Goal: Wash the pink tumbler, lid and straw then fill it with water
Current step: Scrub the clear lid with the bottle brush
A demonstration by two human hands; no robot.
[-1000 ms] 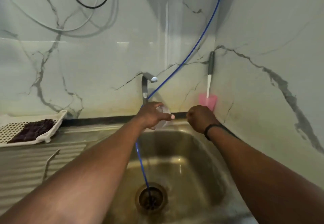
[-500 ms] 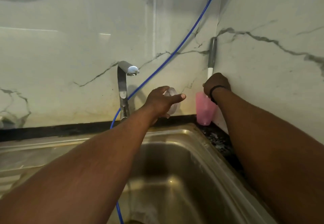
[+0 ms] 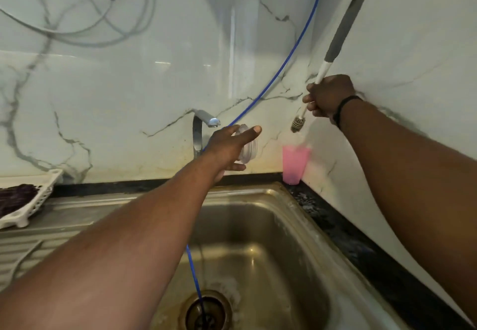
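My left hand [image 3: 229,146] holds a clear round lid [image 3: 248,147] between thumb and fingers, out over the back of the steel sink [image 3: 260,242], just right of the tap [image 3: 200,131]. My right hand [image 3: 329,96] grips the white shaft of a long brush [image 3: 335,38] with a grey handle; its small bristle head [image 3: 298,123] hangs just above a pink cup [image 3: 295,164]. The pink cup stands upright in the corner on the dark counter behind the sink. No straw is visible.
A blue hose [image 3: 291,53] runs from the upper wall down into the drain [image 3: 206,314]. A white rack [image 3: 33,200] with a dark cloth sits on the left drainboard. Marble walls close in behind and on the right. Cables hang at the upper left.
My right hand took hold of the brush that stood in the pink cup and lifted it out, tilting it. My left hand still holds the lid, raised slightly.
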